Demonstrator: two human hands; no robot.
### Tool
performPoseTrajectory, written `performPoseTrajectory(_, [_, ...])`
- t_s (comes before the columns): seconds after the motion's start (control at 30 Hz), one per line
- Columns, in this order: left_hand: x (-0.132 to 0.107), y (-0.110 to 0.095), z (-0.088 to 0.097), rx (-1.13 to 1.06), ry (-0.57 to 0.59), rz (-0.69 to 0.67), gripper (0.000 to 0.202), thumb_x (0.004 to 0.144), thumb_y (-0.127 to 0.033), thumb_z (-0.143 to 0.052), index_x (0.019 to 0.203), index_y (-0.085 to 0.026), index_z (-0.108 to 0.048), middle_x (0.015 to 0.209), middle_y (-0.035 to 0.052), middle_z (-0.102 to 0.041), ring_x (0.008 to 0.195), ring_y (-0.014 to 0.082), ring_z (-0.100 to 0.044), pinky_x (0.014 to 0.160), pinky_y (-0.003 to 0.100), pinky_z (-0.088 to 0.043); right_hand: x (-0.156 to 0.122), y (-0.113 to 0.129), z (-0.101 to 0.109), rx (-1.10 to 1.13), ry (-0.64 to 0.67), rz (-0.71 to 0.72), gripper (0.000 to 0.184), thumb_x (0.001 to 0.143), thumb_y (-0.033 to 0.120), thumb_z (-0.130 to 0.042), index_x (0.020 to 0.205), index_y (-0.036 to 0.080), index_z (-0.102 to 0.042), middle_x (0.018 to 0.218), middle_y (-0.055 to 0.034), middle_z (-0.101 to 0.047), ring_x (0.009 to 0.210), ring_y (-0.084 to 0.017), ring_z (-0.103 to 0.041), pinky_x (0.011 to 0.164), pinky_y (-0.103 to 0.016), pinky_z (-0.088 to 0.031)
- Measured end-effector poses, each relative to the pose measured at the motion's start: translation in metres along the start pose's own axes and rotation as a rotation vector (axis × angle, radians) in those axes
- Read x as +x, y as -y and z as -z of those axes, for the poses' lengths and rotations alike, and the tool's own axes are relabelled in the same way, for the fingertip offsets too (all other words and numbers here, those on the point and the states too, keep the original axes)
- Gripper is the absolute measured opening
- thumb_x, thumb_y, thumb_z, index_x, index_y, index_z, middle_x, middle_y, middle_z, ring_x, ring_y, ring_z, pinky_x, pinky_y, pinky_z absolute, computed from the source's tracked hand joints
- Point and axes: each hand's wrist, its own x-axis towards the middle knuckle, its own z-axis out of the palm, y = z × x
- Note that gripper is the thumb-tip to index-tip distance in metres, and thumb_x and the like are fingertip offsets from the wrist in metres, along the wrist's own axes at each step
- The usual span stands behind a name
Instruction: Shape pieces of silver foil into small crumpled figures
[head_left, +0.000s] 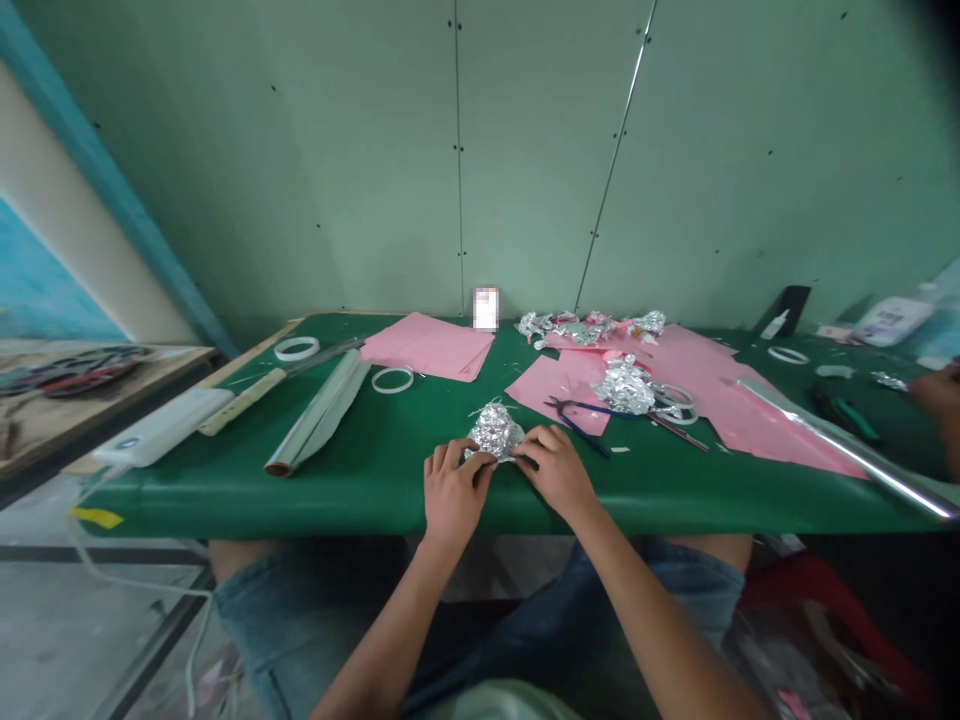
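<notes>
A green-topped table (225, 497) is spread across the view. At its left end, a white power bank (161, 428) is laid near the edge, just beside a cream-handled knife (241, 401). A silver foil roll (319, 412) is set diagonally to the right of them, and two white rings (392, 380) are placed on either side of it. A stack of pink paper (427, 346) is laid towards the back.

Near the front edge, a crumpled foil lump (493, 431) is gripped between both hands. Its left side is wrapped by the left hand (454, 490), with the fingers curled closed, and its right side is pressed by the right hand (553, 470), with the fingers bent over it.

Blue-handled pliers (577, 425) are left on a pink sheet (551, 390), and a larger foil ball (624, 387) rests just beside them. Foil scraps (589, 325) are heaped behind. Farther right, a long foil tube (847, 445) lies slanted across the pink sheet's edge, and a co-worker's hand (934, 395) is seen at the frame edge (too blurred for its hold to be told).
</notes>
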Motion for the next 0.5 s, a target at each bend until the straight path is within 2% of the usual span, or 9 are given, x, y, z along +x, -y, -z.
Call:
performPoseTrajectory(0.1, [-0.002,0.001,0.007,0.008,0.074,-0.05,0.016,0.09,-0.024,-0.054,0.093,-0.027,-0.069,0.11,0.0072,-0.061,0.099,0.0261,-0.053,0.08,0.041,-0.04,-0.008,0.002,0.005,-0.021,-0.002,-0.025,0.014,0.086,0.014,-0.058,0.087,0.022,-0.069,0.088,-0.0059,-0.059,0.087,-0.022,-0.051,0.08,-0.037,-0.045])
performPoseTrajectory(0.27, [-0.008,0.002,0.014,0.022,0.128,-0.121,0.029,0.089,-0.017,-0.049,0.108,-0.03,-0.066,0.12,0.0071,-0.058,0.108,0.0275,-0.05,0.087,0.043,-0.041,-0.022,0.01,0.013,-0.07,0.062,-0.032,0.048,0.077,0.0,-0.051,0.118,0.024,-0.062,0.111,-0.0095,-0.055,0.101,-0.026,-0.047,0.088,-0.043,-0.043])
performPoseTrajectory(0.37, [-0.01,0.003,0.013,0.033,0.147,-0.148,0.033,0.088,-0.014,-0.048,0.11,-0.031,-0.066,0.121,0.0066,-0.058,0.11,0.028,-0.05,0.088,0.044,-0.041,-0.024,0.014,0.013,-0.091,0.122,-0.008,0.049,0.077,0.002,-0.052,0.117,0.026,-0.063,0.12,-0.0098,-0.053,0.105,-0.028,-0.046,0.088,-0.046,-0.043])
performPoseTrajectory(0.5, [-0.01,0.004,0.013,0.044,0.168,-0.158,0.033,0.087,-0.014,-0.049,0.107,-0.032,-0.068,0.121,0.0063,-0.059,0.111,0.0283,-0.05,0.089,0.044,-0.042,-0.023,0.013,0.013,-0.114,0.163,0.014,0.041,0.08,0.006,-0.054,0.111,0.029,-0.067,0.12,-0.0087,-0.056,0.106,-0.029,-0.046,0.085,-0.047,-0.044])
